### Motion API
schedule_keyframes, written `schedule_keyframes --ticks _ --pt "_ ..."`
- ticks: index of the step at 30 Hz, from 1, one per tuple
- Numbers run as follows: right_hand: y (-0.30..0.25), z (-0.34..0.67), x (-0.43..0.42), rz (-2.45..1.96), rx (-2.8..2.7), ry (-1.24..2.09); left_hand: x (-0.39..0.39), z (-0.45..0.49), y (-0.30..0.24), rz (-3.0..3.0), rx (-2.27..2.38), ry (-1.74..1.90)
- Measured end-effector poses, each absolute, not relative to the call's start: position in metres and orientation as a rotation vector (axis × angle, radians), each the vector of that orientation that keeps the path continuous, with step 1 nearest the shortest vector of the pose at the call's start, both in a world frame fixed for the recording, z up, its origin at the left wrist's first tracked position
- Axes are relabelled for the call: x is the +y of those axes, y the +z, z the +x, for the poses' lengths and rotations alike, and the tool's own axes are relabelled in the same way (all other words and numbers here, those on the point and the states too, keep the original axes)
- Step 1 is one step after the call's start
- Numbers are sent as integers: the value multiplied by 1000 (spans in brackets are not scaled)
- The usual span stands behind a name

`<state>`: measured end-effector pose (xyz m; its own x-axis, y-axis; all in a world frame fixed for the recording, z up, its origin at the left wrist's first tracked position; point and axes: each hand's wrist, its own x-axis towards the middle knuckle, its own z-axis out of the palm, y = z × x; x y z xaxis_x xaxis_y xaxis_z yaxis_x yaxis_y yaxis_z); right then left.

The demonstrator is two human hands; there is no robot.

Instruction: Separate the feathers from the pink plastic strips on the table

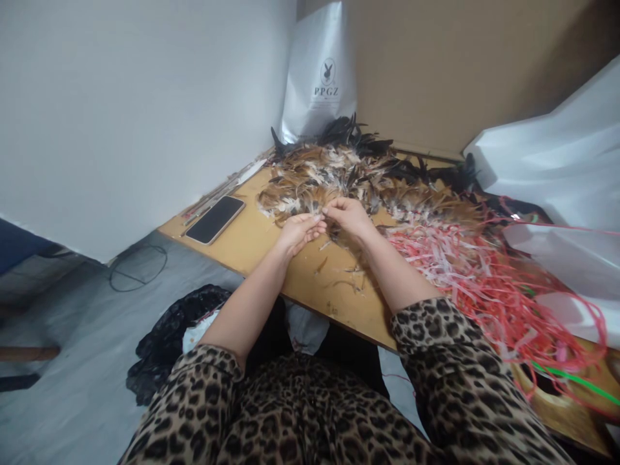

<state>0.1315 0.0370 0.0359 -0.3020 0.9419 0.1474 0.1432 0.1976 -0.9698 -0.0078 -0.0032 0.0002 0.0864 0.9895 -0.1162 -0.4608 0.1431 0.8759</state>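
Tan table (256, 240): feathers (322, 169) across its back, phone (216, 220) at its left end, grey floor (87, 336) below; left grip (300, 233), right grip (349, 217) above, both pinched together, contents indiscernible.

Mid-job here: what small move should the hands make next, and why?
I'd probably ease the left hand and right hand slightly left, over barer tabletop: they meet in front of the feather pile in this view, and anything pinched there is too small to make out.
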Motion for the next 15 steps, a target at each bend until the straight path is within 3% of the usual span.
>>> schedule_keyframes --ticks 3,11,15 --pt "37 142 43 -1078 -1792 1120 -1 -9 -1 764 892 1348" --pt "48 160 42 -1478 -2570 279 0 -10 2 690 950 1443" --pt "48 152 35 -1634 -2700 108 0 -10 2 693 953 1434"
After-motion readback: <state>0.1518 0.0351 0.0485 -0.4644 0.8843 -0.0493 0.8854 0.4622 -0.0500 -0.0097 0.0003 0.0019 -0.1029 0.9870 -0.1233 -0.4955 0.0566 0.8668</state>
